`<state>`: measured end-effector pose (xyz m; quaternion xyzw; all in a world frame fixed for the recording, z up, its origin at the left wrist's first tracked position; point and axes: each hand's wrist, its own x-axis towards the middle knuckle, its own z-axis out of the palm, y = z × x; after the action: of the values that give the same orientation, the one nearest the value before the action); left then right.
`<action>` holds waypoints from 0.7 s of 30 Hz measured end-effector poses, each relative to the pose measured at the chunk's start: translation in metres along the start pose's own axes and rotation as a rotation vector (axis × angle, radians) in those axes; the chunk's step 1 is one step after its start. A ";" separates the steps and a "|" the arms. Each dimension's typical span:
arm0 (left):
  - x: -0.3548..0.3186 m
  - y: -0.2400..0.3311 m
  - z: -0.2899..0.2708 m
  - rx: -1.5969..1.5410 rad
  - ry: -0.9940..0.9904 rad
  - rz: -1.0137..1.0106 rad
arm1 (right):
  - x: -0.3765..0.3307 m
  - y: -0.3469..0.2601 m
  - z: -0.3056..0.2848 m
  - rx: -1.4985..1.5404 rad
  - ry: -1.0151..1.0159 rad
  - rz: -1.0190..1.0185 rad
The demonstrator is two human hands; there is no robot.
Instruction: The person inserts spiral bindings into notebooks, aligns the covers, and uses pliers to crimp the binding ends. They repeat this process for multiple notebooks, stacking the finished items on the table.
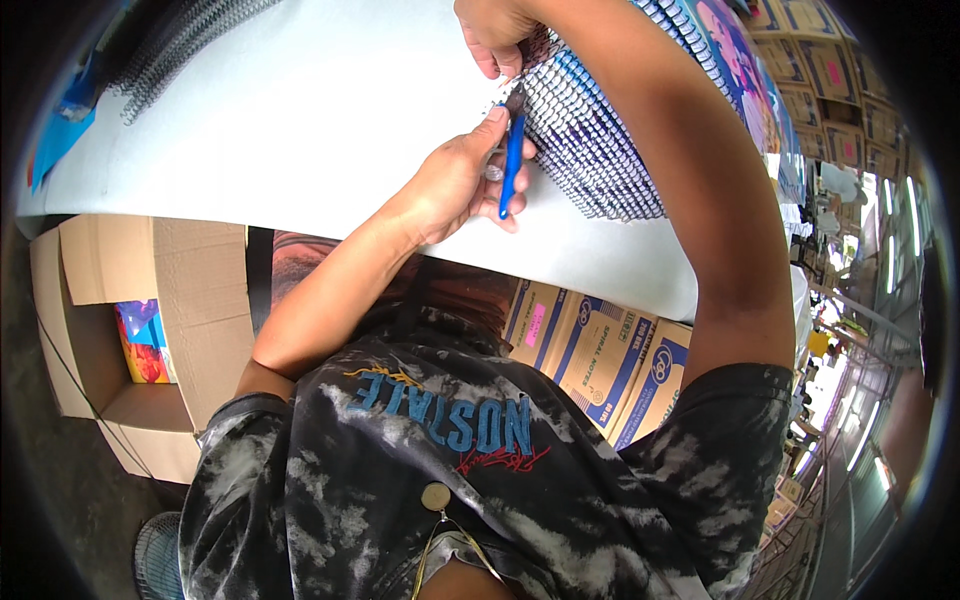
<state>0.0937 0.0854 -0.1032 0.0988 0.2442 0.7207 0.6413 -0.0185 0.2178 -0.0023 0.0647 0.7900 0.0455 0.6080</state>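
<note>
Spiral-bound notebooks (598, 140) lie on the white tabletop (290, 130) at one o'clock, overlapped so that their wire edges show in close rows. At twelve o'clock, our left hand (460, 180) grips a pair of blue-handled nippers (513, 165), thumb along the top and fingers wrapped beneath, with the dark tool head pointing away from us at the notebooks' near-left corner. Farther out at twelve, our right hand (495, 40) has its fingers curled down at that same edge, just beside the tool's tip; we cannot tell whether they pinch a wire or only steady the pile.

To do this step well, we would work on one wire end at a time, turning the left wrist so that the tip meets the wire squarely and leaves the neighbouring coils and pages alone. The right fingertips sit very near the tip, so we should check that they are clear before squeezing. Our right forearm crosses over the rows, and leaning on them could, we judge, make the notebooks slide. The dark wire coils (155, 80) at ten o'clock and the open cardboard box (200, 320) at nine are well apart from the work.
</note>
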 end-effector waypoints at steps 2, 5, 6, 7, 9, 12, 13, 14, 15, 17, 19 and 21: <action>0.004 -0.011 -0.027 -0.166 -0.201 0.027 | -0.006 -0.001 0.000 -0.009 0.026 -0.012; -0.007 0.006 0.016 0.263 0.225 -0.043 | -0.019 0.002 0.001 -0.081 0.057 -0.066; -0.007 0.009 0.024 0.191 0.205 -0.038 | -0.025 0.001 0.000 -0.109 0.058 -0.093; -0.005 0.010 0.024 0.224 0.217 -0.023 | -0.028 0.000 0.000 -0.139 0.059 -0.120; 0.001 0.012 0.021 0.289 0.234 0.004 | -0.021 0.001 0.003 -0.089 0.079 -0.072; -0.007 0.014 0.023 0.349 0.198 -0.049 | -0.022 0.004 0.001 -0.063 0.056 -0.099; -0.008 0.014 0.024 0.353 0.179 -0.060 | -0.024 0.006 -0.001 -0.061 0.040 -0.125; -0.006 0.013 0.023 0.309 0.202 -0.043 | -0.021 0.004 0.000 -0.077 0.060 -0.106; -0.004 0.013 0.022 0.302 0.215 -0.037 | -0.018 0.003 0.001 -0.092 0.079 -0.088; -0.001 0.012 0.019 0.288 0.240 -0.023 | -0.014 0.002 0.001 -0.092 0.107 -0.076; -0.006 0.010 0.016 0.255 0.250 -0.040 | -0.013 0.004 0.001 -0.061 0.124 -0.089; -0.010 0.011 0.018 0.255 0.241 -0.045 | -0.016 0.002 0.002 -0.090 0.135 -0.105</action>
<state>0.0937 0.0795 -0.0812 0.0866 0.4109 0.6759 0.6057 -0.0128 0.2176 0.0124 -0.0076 0.8288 0.0534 0.5570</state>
